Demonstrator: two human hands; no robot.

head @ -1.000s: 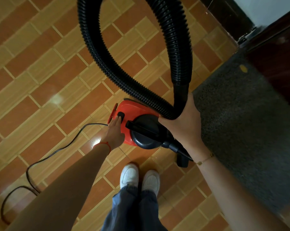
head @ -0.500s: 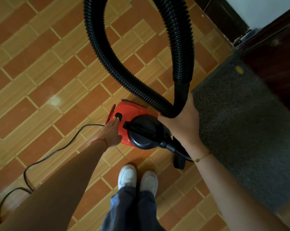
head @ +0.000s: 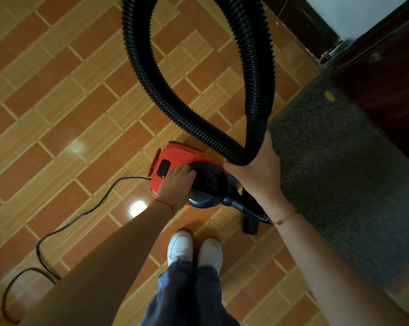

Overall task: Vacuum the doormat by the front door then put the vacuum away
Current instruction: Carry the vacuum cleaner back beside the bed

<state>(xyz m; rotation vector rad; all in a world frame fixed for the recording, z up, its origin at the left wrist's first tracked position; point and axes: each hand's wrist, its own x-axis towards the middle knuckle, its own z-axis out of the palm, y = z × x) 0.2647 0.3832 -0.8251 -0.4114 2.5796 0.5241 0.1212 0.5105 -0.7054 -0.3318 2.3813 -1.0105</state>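
A small red and black canister vacuum (head: pixel 175 154) stands on the tiled floor in front of my feet. My left hand (head: pixel 177 182) curls over its black top handle, just right of the black switch (head: pixel 163 168). My right hand (head: pixel 257 170) grips the smooth black end of the ribbed hose (head: pixel 151 85), which loops up out of view and back down. The black nozzle (head: pixel 250 225) lies on the floor under my right wrist. The dark grey doormat (head: pixel 344 180) lies to the right, along the door.
A black power cord (head: pixel 65 224) runs from the vacuum's left side across the tiles to the lower left. A dark wooden door (head: pixel 387 74) and its threshold stand at the upper right. My white shoes (head: pixel 194 250) are just below the vacuum.
My left hand has moved from the switch on the red body onto the black handle and curled round it. My right hand still holds the hose end in the same place.
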